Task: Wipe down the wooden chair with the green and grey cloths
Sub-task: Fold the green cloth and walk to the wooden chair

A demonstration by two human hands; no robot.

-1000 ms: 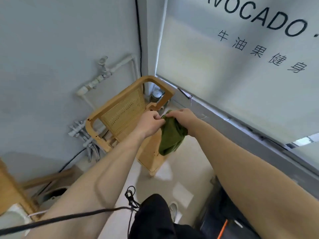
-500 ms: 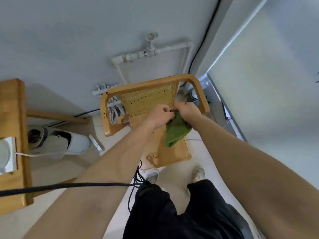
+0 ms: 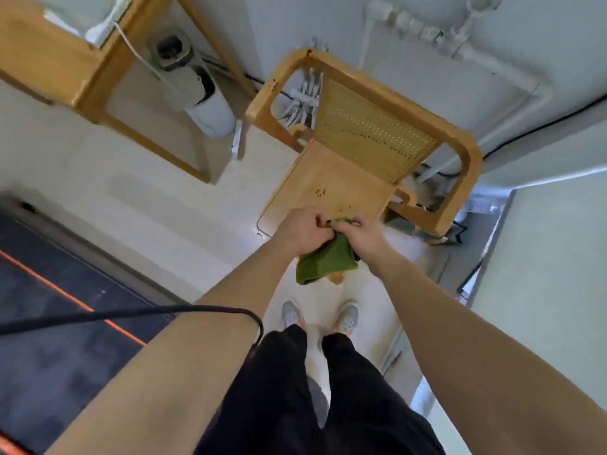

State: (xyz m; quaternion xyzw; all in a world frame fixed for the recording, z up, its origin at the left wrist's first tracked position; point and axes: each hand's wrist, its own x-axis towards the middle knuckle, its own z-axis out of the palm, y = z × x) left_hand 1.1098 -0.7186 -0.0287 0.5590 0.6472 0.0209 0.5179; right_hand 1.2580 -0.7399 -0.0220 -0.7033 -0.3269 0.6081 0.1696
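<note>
- Left hand [image 3: 303, 229]: fingers curled, gripping the upper edge of the green cloth [image 3: 326, 264]. Knuckles face the camera.
- Right hand [image 3: 363, 236]: fingers likewise curled round the same bunched edge, touching the left hand.
- Green cloth: pinched between both hands and hanging down below them in a loose fold, over the near edge of the seat. Cannot tell whether it touches the wood.
- Wooden chair [image 3: 338, 172]: stands just ahead of the person, right of centre, with its back toward the far wall. It has a cane back panel [image 3: 368, 129] in a rounded frame.
- Small dark marks [image 3: 320, 192] show on the seat, just beyond the hands.
- Far left: a wooden table [image 3: 65, 64], with a white appliance [image 3: 207, 103] standing beneath it on the floor.
- White pipes [image 3: 469, 50] run along the far wall behind the chair.
- A black cable [image 3: 131, 315] crosses the left forearm.
- Near: black trousers and two grey shoes [image 3: 290, 311] on the pale floor.
- Left: a dark mat [image 3: 49, 323] with an orange line.
</note>
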